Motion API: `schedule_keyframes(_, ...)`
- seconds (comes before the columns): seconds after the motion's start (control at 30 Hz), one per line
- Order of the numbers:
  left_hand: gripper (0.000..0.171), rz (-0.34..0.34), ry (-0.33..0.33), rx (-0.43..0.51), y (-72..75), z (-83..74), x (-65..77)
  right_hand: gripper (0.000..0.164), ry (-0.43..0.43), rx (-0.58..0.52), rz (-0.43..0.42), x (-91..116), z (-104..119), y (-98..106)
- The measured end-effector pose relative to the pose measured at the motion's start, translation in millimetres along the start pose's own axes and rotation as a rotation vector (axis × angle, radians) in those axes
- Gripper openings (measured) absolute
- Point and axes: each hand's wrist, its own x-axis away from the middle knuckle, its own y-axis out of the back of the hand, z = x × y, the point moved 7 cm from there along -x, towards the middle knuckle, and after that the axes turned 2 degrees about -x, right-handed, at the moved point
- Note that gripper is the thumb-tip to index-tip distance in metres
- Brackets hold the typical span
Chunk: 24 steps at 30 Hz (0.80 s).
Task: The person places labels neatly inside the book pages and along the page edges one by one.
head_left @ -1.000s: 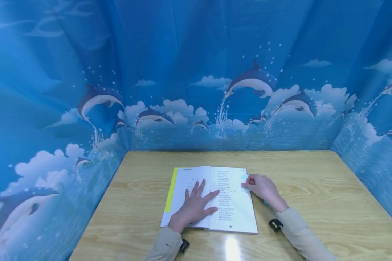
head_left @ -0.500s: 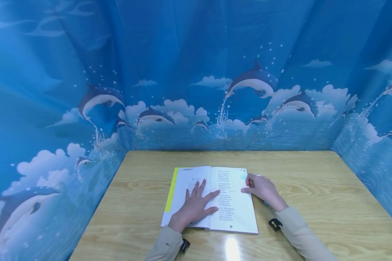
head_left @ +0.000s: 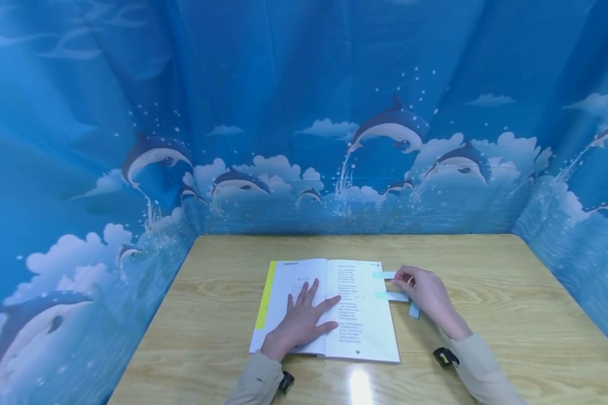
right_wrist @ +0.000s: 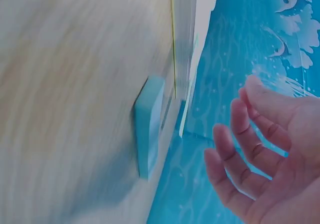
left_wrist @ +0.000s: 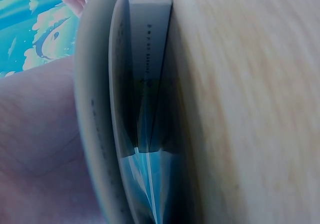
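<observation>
An open book [head_left: 370, 332] lies on the table, printed pages facing up. My left hand [head_left: 299, 323] rests across its middle, fingers spread over the left page and the gutter. Two pale blue sticky strips, an upper one [head_left: 383, 275] and a lower one [head_left: 394, 296], jut past the right page's edge. My right hand [head_left: 425, 289] hovers just right of them; its fingertips overlap the upper strip's end in the head view. In the right wrist view its fingers [right_wrist: 242, 154] are loosely bent, with nothing visible between them. Beneath it is a small blue pad of strips [right_wrist: 149, 129].
The wooden table [head_left: 506, 304] runs up to a blue dolphin-print curtain [head_left: 304, 112] at the back and sides. A yellow cover flap [head_left: 266, 298] shows along the book's left edge. Black wrist cameras [head_left: 445, 356] sit by both sleeves.
My right hand has moved right, off the page edge, and both strips now show where it covered them. The pad shows more. My left hand has stayed put.
</observation>
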Motion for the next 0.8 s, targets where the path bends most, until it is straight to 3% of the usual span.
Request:
schedule_keyframes(0.4,0.059,-0.001,-0.004,0.015,0.4,-0.7,0.2,0.014,0.07,0.12,-0.032,28,-3,23)
schedule_keyframes(0.57,0.059,-0.002,-0.004,0.012,-0.8,0.2,-0.5,0.03,0.099,0.226,0.04,38,-3,17)
schedule_keyframes(0.8,0.06,-0.004,0.004,0.003,-1.1,0.6,-0.8,0.06,0.057,0.291,0.141,42,-11,5)
